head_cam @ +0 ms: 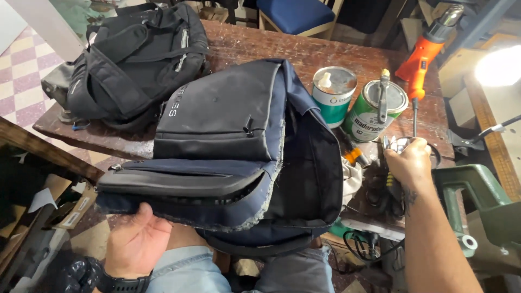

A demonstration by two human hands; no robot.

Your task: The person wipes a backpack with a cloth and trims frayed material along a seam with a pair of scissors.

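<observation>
A worn wooden workbench [255,49] fills most of the view, and across its near edge lies the biggest thing on it: a navy and black backpack [233,146], flopped open with its front panel folded back and a frayed, ragged seam edge showing pale along the lower right of the flap. Judging by that raw edge, the mending of the seam looks barely started; nothing is yet applied or stitched along it that can be seen, and both tins are still standing off to the side. A second black backpack [135,59] sits at the far left corner of the bench, well apart from the hands. To the right, near the open bag, stand a white and teal tin [334,95] and a green tin [374,111] with a brush resting across its lid, and beyond them an orange heat gun [426,54]. The left hand [138,241] is under the bag's near corner, fingers curled up around the lower edge, propping it (thumb side facing up). The right hand [410,163] is closed over something among a clutter of small tools [380,190] right of the bag; a thin metal shaft [414,116] rises from the fist, though what exactly it grips I cannot tell.
</observation>
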